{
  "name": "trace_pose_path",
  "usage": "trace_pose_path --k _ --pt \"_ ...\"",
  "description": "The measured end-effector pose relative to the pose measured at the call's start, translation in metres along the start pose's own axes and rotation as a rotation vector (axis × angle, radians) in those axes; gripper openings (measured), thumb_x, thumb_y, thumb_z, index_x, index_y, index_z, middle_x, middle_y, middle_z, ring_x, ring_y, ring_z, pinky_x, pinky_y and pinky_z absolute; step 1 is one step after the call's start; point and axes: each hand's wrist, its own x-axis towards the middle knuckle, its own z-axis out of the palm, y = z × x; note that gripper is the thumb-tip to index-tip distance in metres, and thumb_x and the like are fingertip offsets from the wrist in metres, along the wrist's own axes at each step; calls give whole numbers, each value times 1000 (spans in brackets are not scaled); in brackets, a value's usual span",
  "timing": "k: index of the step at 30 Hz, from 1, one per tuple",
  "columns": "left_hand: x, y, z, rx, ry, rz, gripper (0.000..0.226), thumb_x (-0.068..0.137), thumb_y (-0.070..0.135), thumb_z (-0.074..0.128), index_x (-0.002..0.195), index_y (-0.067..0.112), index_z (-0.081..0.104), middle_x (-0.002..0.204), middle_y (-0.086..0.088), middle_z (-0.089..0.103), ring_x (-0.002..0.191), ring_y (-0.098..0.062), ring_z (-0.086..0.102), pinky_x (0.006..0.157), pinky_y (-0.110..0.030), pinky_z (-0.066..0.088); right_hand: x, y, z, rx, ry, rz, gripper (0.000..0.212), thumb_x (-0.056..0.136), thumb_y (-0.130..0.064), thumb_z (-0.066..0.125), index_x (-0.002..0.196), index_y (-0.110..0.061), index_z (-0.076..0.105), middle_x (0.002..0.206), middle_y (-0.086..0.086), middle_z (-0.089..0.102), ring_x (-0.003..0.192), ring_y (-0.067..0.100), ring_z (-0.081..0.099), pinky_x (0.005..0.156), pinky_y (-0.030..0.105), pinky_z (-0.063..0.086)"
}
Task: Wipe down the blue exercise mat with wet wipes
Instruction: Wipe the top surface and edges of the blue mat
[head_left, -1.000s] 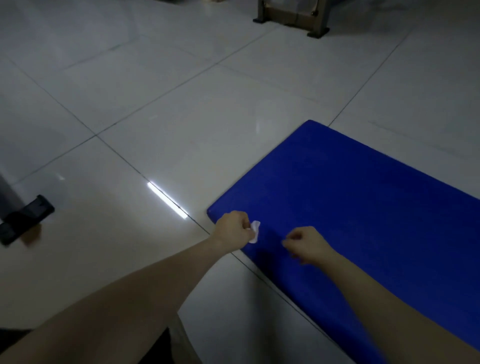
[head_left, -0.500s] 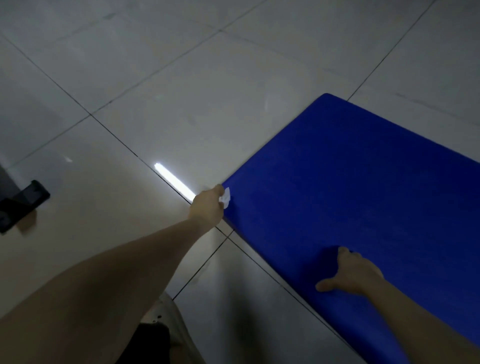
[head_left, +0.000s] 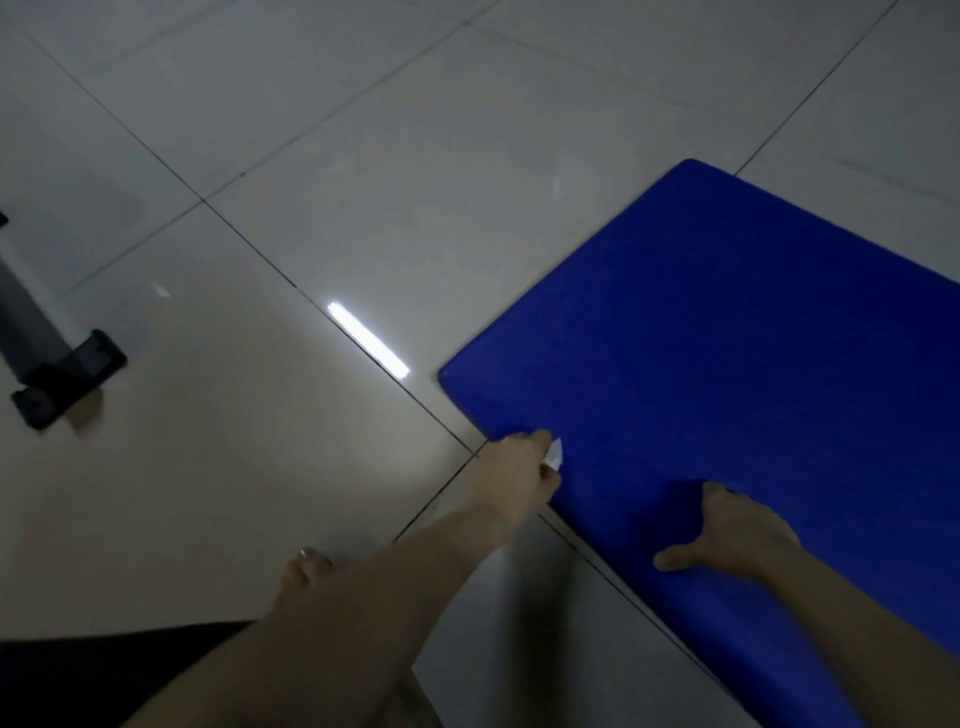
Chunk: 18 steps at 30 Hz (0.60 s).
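In the head view, the blue exercise mat (head_left: 727, 364) lay flat on the tiled floor (head_left: 311, 156), its near-left corner rounded and its long edge running down toward the lower right. The left hand (head_left: 519, 473) sat right at that edge, just below the corner, with its fingers curled round a small white wet wipe (head_left: 556, 454), of which only a folded tip showed against the blue. The right hand (head_left: 737, 535) rested farther in on the mat, palm down, thumb stretched out to the side and fingers laid flat. It seemed to be pressing the mat in place, though how hard could not be told.

Well off to the left of the mat stood a black furniture foot (head_left: 67, 384) on a grey leg. A bright strip of reflected light (head_left: 369, 340) lay on the tiles just beside the mat's corner, and a bare foot (head_left: 306, 564) showed below the left forearm.

The mat looked thick, soft and light, so it would likely slide or buckle on the glossy tiles under a sideways stroke. Pinning it with a flat palm near the wiped patch seemed the sensible hold. The wipe was thin and limp and would bunch up unless it was kept spread beneath the fingers.
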Motion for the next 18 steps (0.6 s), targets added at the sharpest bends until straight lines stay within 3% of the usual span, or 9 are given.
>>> trace_pose_path --k 3,7,12,15,18 --pt "16 -20 -21 50 32 -10 23 106 30 43 88 17 48 87 -8 61 76 -26 61 72 -40 53 1 1 0 2 8 -3 144 54 -80 78 158 -8 11 158 10 32 137 26 45 97 35 51" --pt "51 -59 -63 187 284 -227 34 107 39 34 103 14 57 96 -11 61 85 -31 61 79 -42 54 1 0 0 10 12 2 142 56 -78 79 158 -8 11 158 9 32 136 26 45 97 34 52" --pt "66 -64 -76 67 351 -410 16 98 26 56 83 20 53 84 0 58 78 -20 57 73 -27 46 1 -1 -2 -5 21 6 138 52 -80 79 155 -9 21 152 6 41 131 23 49 96 34 52" --pt "49 -55 -53 -53 367 -380 26 98 31 59 81 12 60 79 -4 68 76 -25 66 78 -35 57 1 -2 -2 -13 26 4 128 47 -81 80 145 -12 35 138 2 51 119 19 54 90 33 54" --pt "21 -29 -17 -86 261 -280 23 96 35 61 89 13 63 81 -3 68 74 -20 66 75 -39 58 1 -3 -5 -19 0 11 126 48 -80 80 144 -12 35 138 1 50 119 19 53 92 33 53"
